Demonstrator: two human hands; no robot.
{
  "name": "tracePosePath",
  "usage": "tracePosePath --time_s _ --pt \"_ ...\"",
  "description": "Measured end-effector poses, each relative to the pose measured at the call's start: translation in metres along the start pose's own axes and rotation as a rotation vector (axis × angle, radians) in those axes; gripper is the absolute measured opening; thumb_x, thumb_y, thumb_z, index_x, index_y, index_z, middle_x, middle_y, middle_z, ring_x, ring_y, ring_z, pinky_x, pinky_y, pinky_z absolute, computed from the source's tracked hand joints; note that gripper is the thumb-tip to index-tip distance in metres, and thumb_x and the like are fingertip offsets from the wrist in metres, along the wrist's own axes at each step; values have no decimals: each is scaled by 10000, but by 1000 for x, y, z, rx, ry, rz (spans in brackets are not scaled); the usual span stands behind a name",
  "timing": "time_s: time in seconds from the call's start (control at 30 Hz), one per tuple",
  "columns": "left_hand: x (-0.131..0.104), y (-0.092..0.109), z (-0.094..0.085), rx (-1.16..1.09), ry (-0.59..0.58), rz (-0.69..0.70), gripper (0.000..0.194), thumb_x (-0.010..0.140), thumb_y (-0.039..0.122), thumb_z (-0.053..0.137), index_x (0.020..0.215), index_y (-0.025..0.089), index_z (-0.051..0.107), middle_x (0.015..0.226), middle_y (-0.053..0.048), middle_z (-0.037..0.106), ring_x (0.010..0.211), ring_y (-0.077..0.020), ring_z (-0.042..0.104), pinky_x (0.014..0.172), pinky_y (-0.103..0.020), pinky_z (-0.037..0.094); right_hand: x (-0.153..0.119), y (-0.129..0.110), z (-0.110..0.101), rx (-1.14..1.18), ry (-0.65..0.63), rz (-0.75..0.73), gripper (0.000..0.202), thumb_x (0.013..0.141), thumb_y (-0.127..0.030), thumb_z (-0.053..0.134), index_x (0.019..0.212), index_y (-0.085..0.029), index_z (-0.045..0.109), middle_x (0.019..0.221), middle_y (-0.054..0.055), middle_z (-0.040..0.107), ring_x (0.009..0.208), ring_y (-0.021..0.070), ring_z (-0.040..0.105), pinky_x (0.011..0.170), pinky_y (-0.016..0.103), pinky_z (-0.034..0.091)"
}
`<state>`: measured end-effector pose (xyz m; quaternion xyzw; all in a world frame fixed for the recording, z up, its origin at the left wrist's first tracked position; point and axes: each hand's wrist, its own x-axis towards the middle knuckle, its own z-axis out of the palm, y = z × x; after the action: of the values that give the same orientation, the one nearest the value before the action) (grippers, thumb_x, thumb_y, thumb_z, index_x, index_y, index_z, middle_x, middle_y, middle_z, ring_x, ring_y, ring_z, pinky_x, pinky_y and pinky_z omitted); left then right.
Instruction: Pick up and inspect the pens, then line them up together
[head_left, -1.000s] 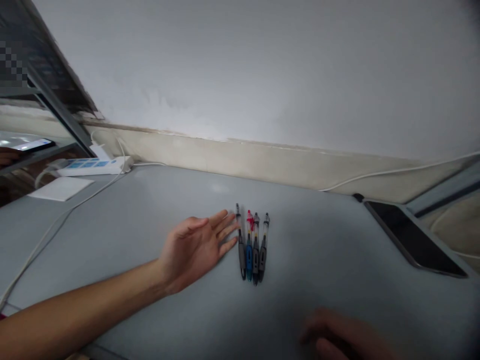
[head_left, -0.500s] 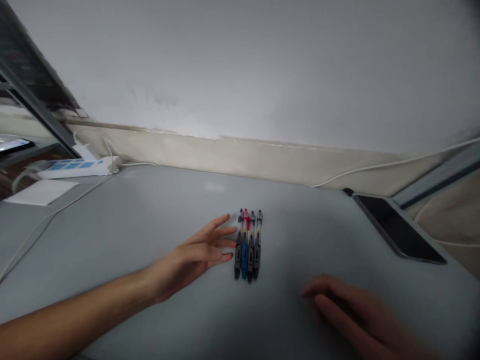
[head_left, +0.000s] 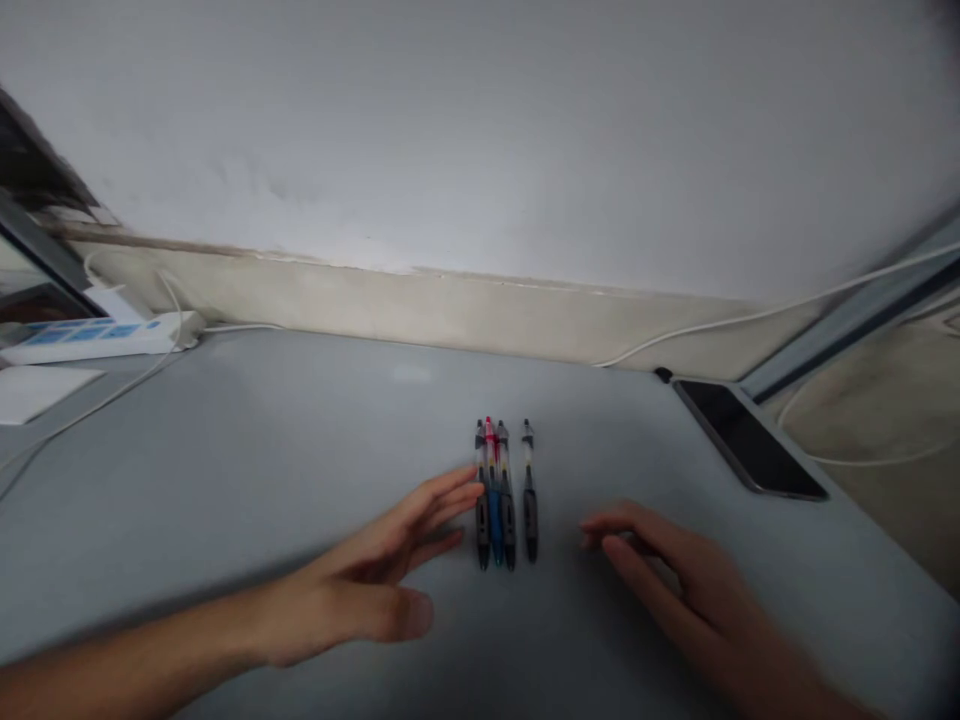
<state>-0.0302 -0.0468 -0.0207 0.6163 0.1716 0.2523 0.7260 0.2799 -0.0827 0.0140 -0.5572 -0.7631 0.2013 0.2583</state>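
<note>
- Lying on the smooth desk, four slim, clear-barrelled pens run lengthwise toward the wall, tapered ends nearest.
- Left hand spread, right hand half-curled, both holding nothing.

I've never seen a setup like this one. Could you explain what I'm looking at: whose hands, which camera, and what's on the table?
There is no machine here: you see a person's own left hand and right hand. The view comes from one camera worn on the head, looking forward and down. On the grey table lie three pens side by side, with a fourth pen slightly apart to their right. Further right is a dark-screened phone or tablet; far left, a power strip. The left hand is open, its fingers at the leftmost pen; actual contact is hard to tell. Neither hand appears to hold anything.
</note>
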Motion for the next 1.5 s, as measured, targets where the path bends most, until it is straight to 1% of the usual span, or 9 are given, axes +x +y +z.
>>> tracePosePath --time_s 0.17,0.37,0.6,0.73,0.83,0.9,1.0,1.2,1.5 --pt "-2 18 6 74 -45 -53 866 884 55 583 1547 479 221 1695 84 103 1545 -293 85 1244 -532 127 -3 6 -4 -3 -38 -48 218 994 -282 499 1152 -295 650 1101 48 733 1035 248 700 893 405 585" --pt "9 21 3 -8 -67 -74 885 724 50 578 1527 347 354 1662 21 234 1537 -318 102 1237 -537 69 -1 3 5 2 -86 -128 277 986 -221 512 1245 -289 583 1211 58 701 1135 255 652 971 442 550" --pt "19 19 1 -91 -87 -64 910 586 13 566 1445 300 472 1651 -9 264 1530 -321 119 1228 -522 92 0 3 7 25 -102 -163 318 983 -187 513 1275 -300 567 1229 58 688 1179 251 623 1005 449 523" --pt "19 11 4 -113 51 -7 609 814 98 594 1402 248 547 1589 -80 388 1482 -329 280 1205 -525 222 -1 5 7 42 -81 -147 285 993 -190 501 1243 -303 578 1220 50 685 1162 238 628 989 432 526" --pt "21 9 7 -169 194 -7 359 941 152 492 1256 181 661 1400 -139 601 1288 -284 543 1067 -454 429 -1 4 4 54 -58 -122 246 1003 -181 476 1197 -283 588 1180 58 696 1129 235 640 970 430 526" --pt "22 9 9 -197 248 -49 277 927 127 467 1034 135 723 1075 -138 749 895 -202 684 798 -338 525 0 2 2 63 -40 -103 226 1004 -176 451 1146 -269 601 1108 60 709 1058 233 667 915 418 544" --pt "22 11 10 -188 286 -99 223 891 80 456 803 143 651 664 -23 672 500 -97 502 496 -230 361 -1 0 -2 76 -21 -84 216 1000 -176 432 1074 -260 617 1005 53 716 951 231 691 830 399 559" --pt "23 18 14 -54 314 -83 165 1003 277 488 959 159 594 904 -43 675 476 -54 475 506 -240 322 -4 -1 -3 96 -18 -66 197 992 -190 448 1028 -251 632 959 44 707 909 226 690 796 374 552" --pt "18 17 13 -34 366 -117 332 932 456 625 895 138 711 642 -7 672 358 -46 457 423 -217 290 -5 -1 -3 108 -33 -15 182 998 -221 456 1026 -261 632 946 32 709 880 222 693 770 374 549"
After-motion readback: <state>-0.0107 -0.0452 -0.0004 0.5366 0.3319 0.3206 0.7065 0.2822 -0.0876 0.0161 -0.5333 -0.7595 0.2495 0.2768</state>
